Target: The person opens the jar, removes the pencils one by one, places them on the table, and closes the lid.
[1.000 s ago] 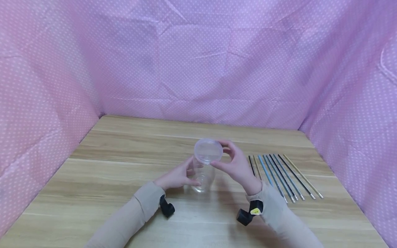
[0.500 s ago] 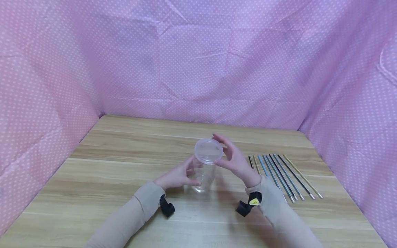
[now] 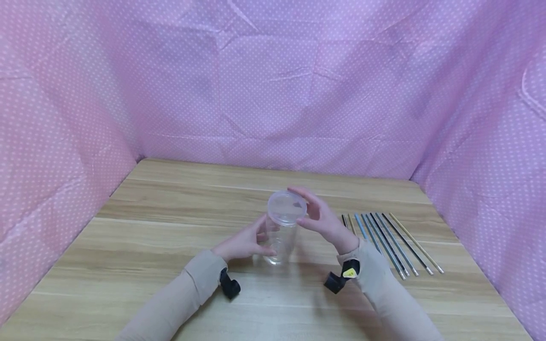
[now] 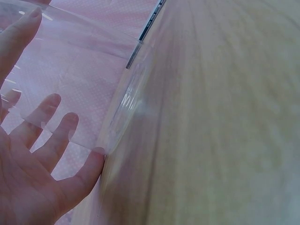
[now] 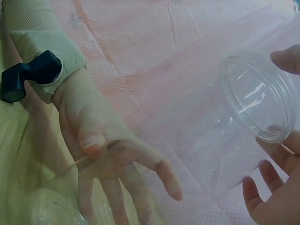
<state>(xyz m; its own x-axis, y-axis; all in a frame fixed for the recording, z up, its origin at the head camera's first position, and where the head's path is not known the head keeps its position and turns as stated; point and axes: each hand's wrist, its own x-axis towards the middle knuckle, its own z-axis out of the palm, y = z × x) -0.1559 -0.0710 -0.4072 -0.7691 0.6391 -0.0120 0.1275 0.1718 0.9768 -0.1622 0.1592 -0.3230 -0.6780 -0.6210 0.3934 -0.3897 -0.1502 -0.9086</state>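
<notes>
A tall clear plastic jar (image 3: 279,244) stands upright near the middle of the wooden table, with a round clear lid (image 3: 283,208) on top. My left hand (image 3: 245,240) holds the jar low on its side, thumb on the near side and fingers behind. Through the clear wall, those fingers (image 4: 61,122) show spread along it in the left wrist view. On the right, my right hand (image 3: 322,219) grips the lid at its rim, thumb at the near edge and index finger across the far edge. The right wrist view shows the lid (image 5: 258,96) between thumb and fingers.
Several pencils (image 3: 396,248) in black, blue and natural wood lie side by side at the right, partly behind the right forearm. The wooden tabletop (image 3: 170,203) is enclosed by pink dotted cloth (image 3: 273,94) at the back and sides.
The right thumb has slid slightly right along the near rim, while the index finger has shifted left over the far edge. The left hand and jar stay put.
</notes>
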